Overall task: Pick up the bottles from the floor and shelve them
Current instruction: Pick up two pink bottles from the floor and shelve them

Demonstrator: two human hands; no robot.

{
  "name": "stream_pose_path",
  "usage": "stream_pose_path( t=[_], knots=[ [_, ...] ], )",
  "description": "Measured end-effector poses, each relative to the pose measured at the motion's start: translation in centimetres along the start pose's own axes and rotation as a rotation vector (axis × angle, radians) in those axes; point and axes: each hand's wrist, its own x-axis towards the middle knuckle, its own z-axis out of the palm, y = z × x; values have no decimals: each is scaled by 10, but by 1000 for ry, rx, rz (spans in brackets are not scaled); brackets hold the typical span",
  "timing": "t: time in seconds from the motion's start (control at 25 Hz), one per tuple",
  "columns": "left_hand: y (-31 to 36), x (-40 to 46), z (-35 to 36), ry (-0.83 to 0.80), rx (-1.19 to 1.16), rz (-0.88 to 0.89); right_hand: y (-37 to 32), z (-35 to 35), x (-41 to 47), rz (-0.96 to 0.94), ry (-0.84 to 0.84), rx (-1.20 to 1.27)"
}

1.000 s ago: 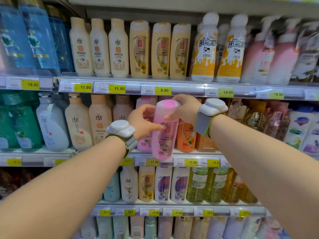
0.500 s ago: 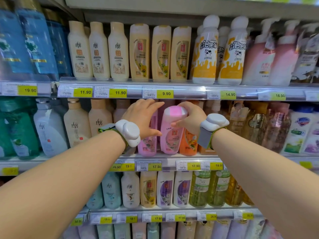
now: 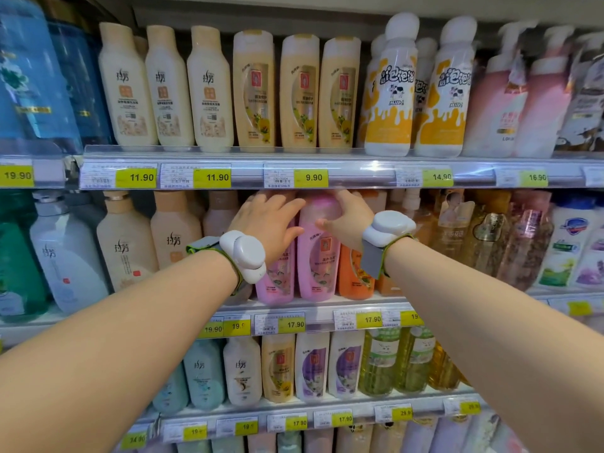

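Note:
A pink bottle (image 3: 317, 256) stands upright on the middle shelf (image 3: 327, 307), between another pink bottle (image 3: 277, 282) on its left and an orange bottle (image 3: 353, 279) on its right. My right hand (image 3: 348, 220) wraps the top of the pink bottle from the right, fingers curled over the cap. My left hand (image 3: 268, 223) lies flat against the bottle's upper left side, fingers spread and reaching over the neighbouring pink bottle. Both wrists carry white bands.
The upper shelf rail (image 3: 359, 176) with yellow price tags hangs just above my hands. Cream bottles (image 3: 127, 243) fill the left of the middle shelf, amber and floral bottles (image 3: 490, 237) the right. Lower shelves hold purple and green bottles (image 3: 379, 364).
The pink bottle went from being held in the air in front of the shelf to standing in the row, pushed back. My left hand opened and slid onto its side.

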Motion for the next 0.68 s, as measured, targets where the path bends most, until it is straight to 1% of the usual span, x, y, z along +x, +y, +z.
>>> stream_pose_path(
  t=[0.12, 0.2, 0.28, 0.4, 0.56, 0.68],
  knots=[
    [-1, 5, 1, -69, 15, -39, -4, 7, 11, -64, 1, -159],
    [0, 8, 2, -105, 6, -68, -9, 10, 15, -119, -4, -199],
    [2, 10, 1, -101, 14, -107, -14, 9, 16, -131, 2, -184],
    [5, 9, 4, -34, 89, -124, -16, 7, 18, -126, 12, -140],
    [5, 6, 9, -26, 33, -200, -15, 9, 19, -107, 30, -100],
    [6, 6, 11, -15, 25, -215, -13, 10, 21, -112, 27, -86]
  ],
)
